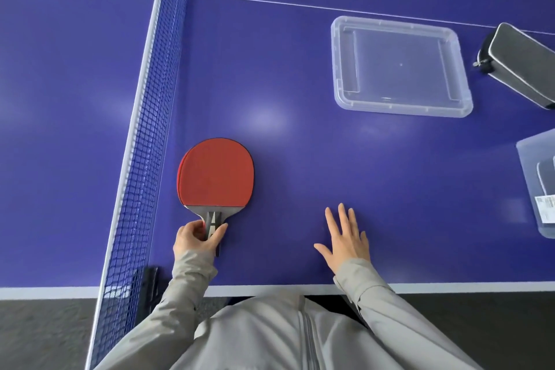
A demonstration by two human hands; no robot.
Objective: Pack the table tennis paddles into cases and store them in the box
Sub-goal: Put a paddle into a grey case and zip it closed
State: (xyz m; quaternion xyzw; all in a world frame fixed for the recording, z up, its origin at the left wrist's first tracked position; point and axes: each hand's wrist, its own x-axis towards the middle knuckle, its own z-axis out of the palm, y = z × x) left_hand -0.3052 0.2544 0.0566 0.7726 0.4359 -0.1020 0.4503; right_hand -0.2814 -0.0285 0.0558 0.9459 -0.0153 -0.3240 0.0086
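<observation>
Here, flat beside blue mesh net (144, 129), near left: red-faced wooden table tennis paddle (216, 173), handle pinched by left hand (195, 240); right hand (345, 242) spread wide over purple table (300, 144).

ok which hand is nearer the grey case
Right. The right hand is spread open, below and to the left of the case. The left hand is much further left, gripping the handle of the paddle.
</observation>
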